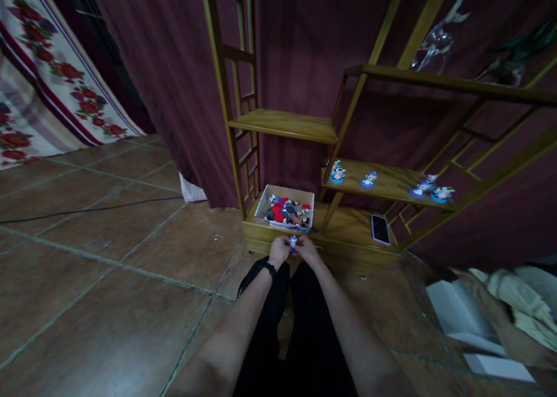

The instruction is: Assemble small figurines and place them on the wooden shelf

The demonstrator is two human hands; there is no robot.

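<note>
My left hand (279,250) and my right hand (307,249) meet in front of me, fingers pinched together on a small blue and white figure (293,243). They hover just before the bottom board of a wooden shelf unit (282,124). Right behind them a white box (285,208) on that board holds several red, black and blue small pieces. Several similar blue figures (368,180) stand in a row on the low shelf to the right.
A phone (380,229) lies on the bottom board right of the box. Dark red curtains hang behind the shelf. Brown tiled floor spreads left, crossed by a black cable (87,209). White boxes and cloth (478,321) lie at lower right.
</note>
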